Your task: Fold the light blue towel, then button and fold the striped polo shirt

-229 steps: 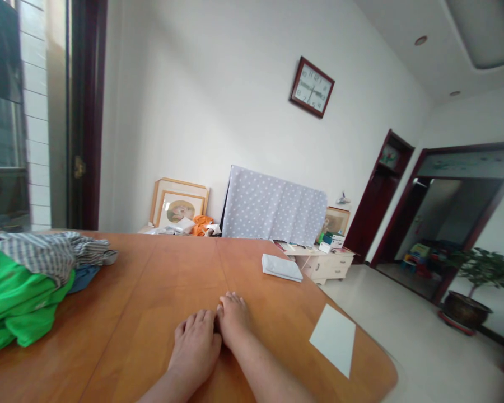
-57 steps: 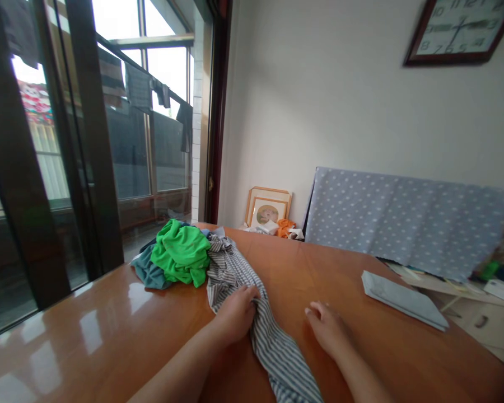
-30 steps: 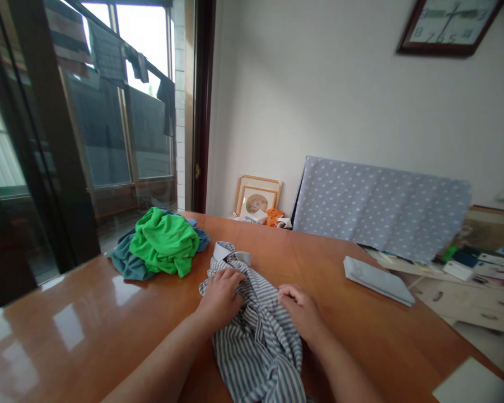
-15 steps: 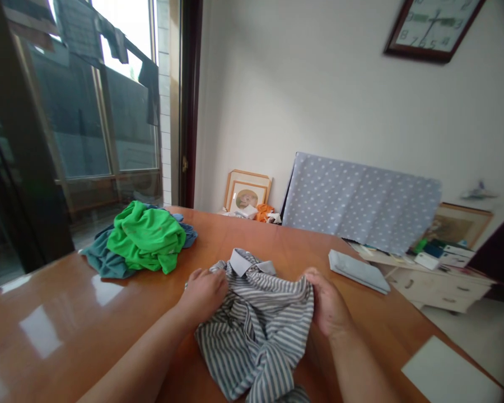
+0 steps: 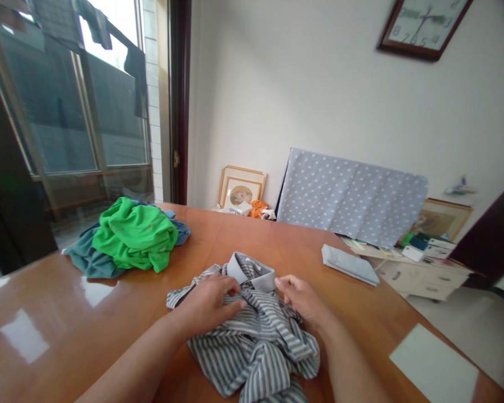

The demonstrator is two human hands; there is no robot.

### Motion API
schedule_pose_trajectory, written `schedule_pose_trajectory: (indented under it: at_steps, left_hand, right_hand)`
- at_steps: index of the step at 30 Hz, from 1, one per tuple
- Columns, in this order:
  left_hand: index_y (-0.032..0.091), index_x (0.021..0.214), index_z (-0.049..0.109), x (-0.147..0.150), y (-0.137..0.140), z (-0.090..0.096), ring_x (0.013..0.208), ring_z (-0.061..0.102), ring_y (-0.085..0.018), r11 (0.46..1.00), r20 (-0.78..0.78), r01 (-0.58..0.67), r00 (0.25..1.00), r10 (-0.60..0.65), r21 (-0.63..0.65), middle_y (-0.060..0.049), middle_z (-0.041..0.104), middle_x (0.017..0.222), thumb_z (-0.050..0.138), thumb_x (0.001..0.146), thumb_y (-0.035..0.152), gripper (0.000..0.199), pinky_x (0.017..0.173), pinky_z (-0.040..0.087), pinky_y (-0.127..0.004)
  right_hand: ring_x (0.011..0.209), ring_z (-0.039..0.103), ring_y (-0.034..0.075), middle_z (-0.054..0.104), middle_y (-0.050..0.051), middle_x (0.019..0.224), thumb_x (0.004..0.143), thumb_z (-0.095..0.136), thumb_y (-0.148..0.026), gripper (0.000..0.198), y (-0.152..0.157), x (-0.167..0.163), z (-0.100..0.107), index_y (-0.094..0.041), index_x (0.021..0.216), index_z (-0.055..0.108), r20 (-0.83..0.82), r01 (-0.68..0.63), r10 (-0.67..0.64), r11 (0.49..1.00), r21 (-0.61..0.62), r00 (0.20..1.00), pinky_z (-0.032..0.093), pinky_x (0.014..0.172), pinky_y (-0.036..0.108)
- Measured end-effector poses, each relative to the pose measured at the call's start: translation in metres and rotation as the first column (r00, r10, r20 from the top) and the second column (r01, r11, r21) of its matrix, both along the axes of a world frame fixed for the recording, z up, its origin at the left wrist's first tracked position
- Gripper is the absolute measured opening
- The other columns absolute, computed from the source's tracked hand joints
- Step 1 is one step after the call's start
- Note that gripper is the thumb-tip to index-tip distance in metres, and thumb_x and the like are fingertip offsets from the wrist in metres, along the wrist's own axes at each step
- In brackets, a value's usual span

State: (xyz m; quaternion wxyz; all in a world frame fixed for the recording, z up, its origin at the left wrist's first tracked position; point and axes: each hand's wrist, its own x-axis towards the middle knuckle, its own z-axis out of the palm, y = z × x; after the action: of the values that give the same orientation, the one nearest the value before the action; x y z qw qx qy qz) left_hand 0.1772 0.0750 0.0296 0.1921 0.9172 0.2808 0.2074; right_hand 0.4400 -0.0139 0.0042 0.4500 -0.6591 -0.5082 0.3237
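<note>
A grey-and-white striped shirt (image 5: 256, 330) with a plain light-grey collar (image 5: 260, 280) lies rumpled on the table in front of me, collar pointing away. My left hand (image 5: 212, 302) rests over its left shoulder, just below the collar. Its thumb and fingers are apart, with no cloth visibly gripped. At the collar's right tip is my right hand (image 5: 304, 299), thumb and curled fingertips closed together on the edge. Whatever lies beneath both palms is hidden.
On the glossy brown table (image 5: 218, 232), a heap with a green garment (image 5: 134, 235) on top lies at the left. A folded light-grey cloth (image 5: 349, 265) and a pale flat sheet (image 5: 434, 362) lie to the right. Beyond stands something draped in dotted cloth (image 5: 348, 196).
My right hand has left the shirt's right side and moved in to the collar. My left hand has shifted inward and loosened its fingers. The shirt's left shoulder is spread wider.
</note>
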Motion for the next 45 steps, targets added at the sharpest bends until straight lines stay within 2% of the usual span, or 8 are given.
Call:
schedule_pose_trajectory:
  at_steps: [3,8,15,26,36,40,43,45]
  left_hand:
    - [0.027,0.102,0.068,0.0,-0.006,-0.004,0.103,0.059,-0.025,0.983,-0.048,0.173,0.983,-0.175,-0.058,-0.002,0.07,0.104,0.076,0.074,0.052,0.039,0.092,0.039,-0.033]
    - [0.025,0.082,0.067,0.0,-0.005,-0.006,0.097,0.058,-0.02,0.969,-0.088,0.238,0.966,-0.244,-0.073,0.002,0.069,0.094,0.064,0.083,0.022,0.005,0.09,0.039,-0.031]
    - [0.028,0.108,0.066,0.005,-0.016,-0.005,0.108,0.058,-0.025,0.96,-0.018,0.248,0.968,-0.252,-0.128,-0.001,0.068,0.111,0.076,0.075,0.042,0.037,0.099,0.037,-0.036]
    - [0.022,0.092,0.064,0.01,-0.006,-0.006,0.088,0.061,-0.018,0.977,0.156,0.175,0.976,-0.155,-0.123,0.0,0.068,0.089,0.045,0.079,0.007,0.027,0.084,0.044,-0.028]
    - [0.025,0.08,0.065,-0.008,0.008,0.0,0.093,0.061,-0.022,0.992,-0.064,-0.086,0.994,0.092,0.087,-0.002,0.07,0.092,0.046,0.079,0.011,0.023,0.084,0.04,-0.034]
    - [0.025,0.081,0.067,-0.01,0.005,0.004,0.092,0.061,-0.022,0.999,-0.106,-0.048,0.993,0.047,-0.008,-0.001,0.07,0.091,0.049,0.078,0.014,0.021,0.084,0.041,-0.033]
    - [0.024,0.092,0.065,-0.006,-0.003,0.01,0.094,0.061,-0.02,0.992,0.051,0.029,0.998,-0.023,-0.123,0.0,0.069,0.096,0.051,0.075,0.014,0.024,0.085,0.043,-0.03]
    - [0.023,0.097,0.062,-0.004,-0.008,0.012,0.089,0.061,-0.018,0.972,0.127,0.103,0.989,-0.077,-0.212,0.0,0.069,0.095,0.05,0.077,0.015,0.025,0.081,0.044,-0.027]
  right_hand:
    - [0.079,0.062,0.018,0.071,0.003,0.086,0.083,0.065,-0.052,0.037,0.004,-0.003,-0.014,-0.017,0.096,0.069,0.152,-0.092,0.098,0.995,-0.046,0.984,0.045,0.068,0.027]
    - [0.072,0.061,0.017,0.069,0.001,0.072,0.079,0.061,-0.03,0.015,0.011,-0.008,-0.022,-0.018,0.075,0.068,0.253,-0.13,0.147,0.988,-0.082,0.956,0.042,0.064,0.026]
    - [0.075,0.058,0.019,0.064,0.0,0.072,0.08,0.055,-0.037,0.019,0.014,-0.001,-0.011,-0.021,0.072,0.061,0.109,0.185,-0.201,0.973,0.141,0.974,0.043,0.07,0.028]
    - [0.071,0.057,0.02,0.062,0.002,0.074,0.081,0.047,-0.043,0.022,0.019,0.009,-0.019,-0.022,0.078,0.054,-0.074,0.409,-0.403,0.901,0.143,0.912,0.046,0.063,0.029]
    - [0.064,0.054,0.017,0.059,-0.002,0.063,0.08,0.056,-0.037,0.018,0.012,0.002,-0.016,-0.022,0.071,0.06,0.205,0.224,-0.239,0.97,0.093,0.949,0.036,0.058,0.026]
    - [0.067,0.056,0.017,0.063,-0.001,0.07,0.085,0.058,-0.04,0.018,0.004,-0.012,0.002,-0.023,0.082,0.063,0.259,0.208,-0.284,0.936,0.285,0.923,0.04,0.063,0.026]
    - [0.076,0.06,0.017,0.069,0.002,0.083,0.089,0.056,-0.041,0.023,-0.008,-0.029,0.019,-0.021,0.09,0.068,0.186,0.002,-0.074,0.933,0.36,0.98,0.044,0.071,0.027]
    - [0.076,0.06,0.017,0.07,0.001,0.082,0.091,0.055,-0.038,0.023,-0.015,-0.039,0.027,-0.022,0.092,0.071,0.155,-0.159,0.123,0.954,0.253,0.98,0.044,0.069,0.026]
